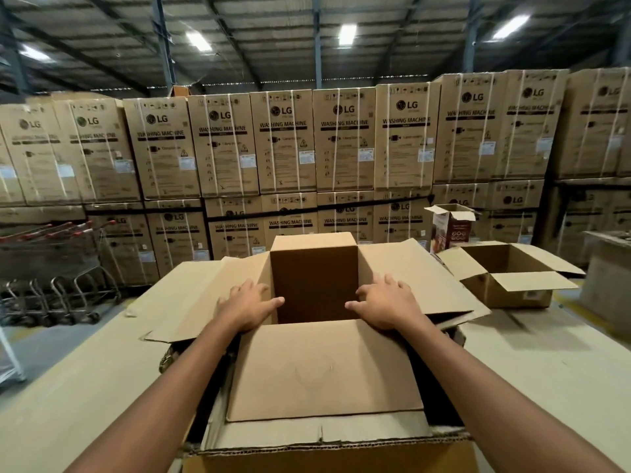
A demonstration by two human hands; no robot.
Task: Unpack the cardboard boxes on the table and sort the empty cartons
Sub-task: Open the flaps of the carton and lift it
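Note:
A large brown cardboard box [324,370] stands open on the table right in front of me, all its flaps spread outward. Its inside is dark and I cannot see any contents. My left hand [247,307] lies flat on the left flap at the rim, fingers apart. My right hand [386,303] presses the right flap at the opposite rim, fingers spread too. Neither hand holds anything. A second, smaller open carton [508,285] sits on the table at the right. Behind it stands a small printed box [450,230] with its top flaps up.
The table [546,370] has a pale cardboard-covered top. Stacked washing-machine cartons [283,141] form a wall across the back. Metal trolleys [61,268] are parked at the left. A grey block [607,278] stands at the far right.

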